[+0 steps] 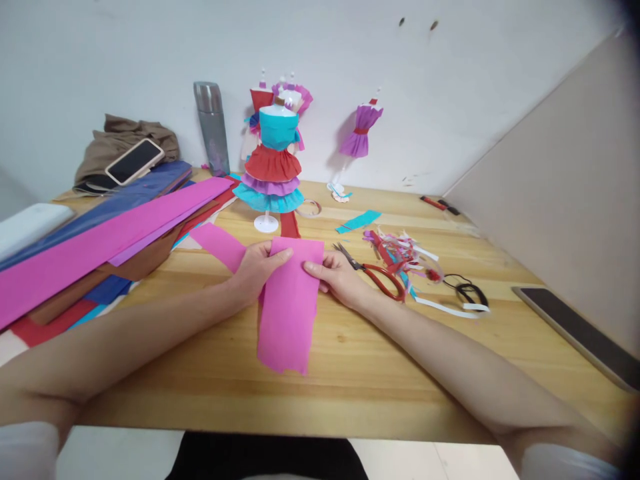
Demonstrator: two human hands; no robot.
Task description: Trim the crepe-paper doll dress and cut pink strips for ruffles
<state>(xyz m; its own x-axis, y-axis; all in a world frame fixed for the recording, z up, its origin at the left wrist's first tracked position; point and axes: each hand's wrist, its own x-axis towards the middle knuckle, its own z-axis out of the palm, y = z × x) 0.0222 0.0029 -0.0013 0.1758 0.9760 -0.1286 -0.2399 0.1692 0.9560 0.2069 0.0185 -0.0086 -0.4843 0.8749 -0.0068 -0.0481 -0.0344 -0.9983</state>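
My left hand [259,270] and my right hand [340,275] grip a strip of pink crepe paper [289,313] by its two sides near the top, thumbs on the front face. The strip hangs toward me over the wooden table, its lower edge ragged. Another pink paper piece [219,245] sticks out behind my left hand; whether the two join is hidden. Just right of my right hand lie orange-handled scissors [373,270]. Beyond my hands a small dress form [275,160] stands upright, wearing tiers of turquoise, red and purple paper. A red paper strip [289,225] lies by its base.
Folded crepe paper [125,220] is stacked at left, near a phone [135,161] on brown cloth and a grey bottle [212,130]. Paper scraps [400,253], a turquoise piece [359,221] and a dark tablet-like slab [575,333] lie right. More dressed forms [363,130] stand along the wall.
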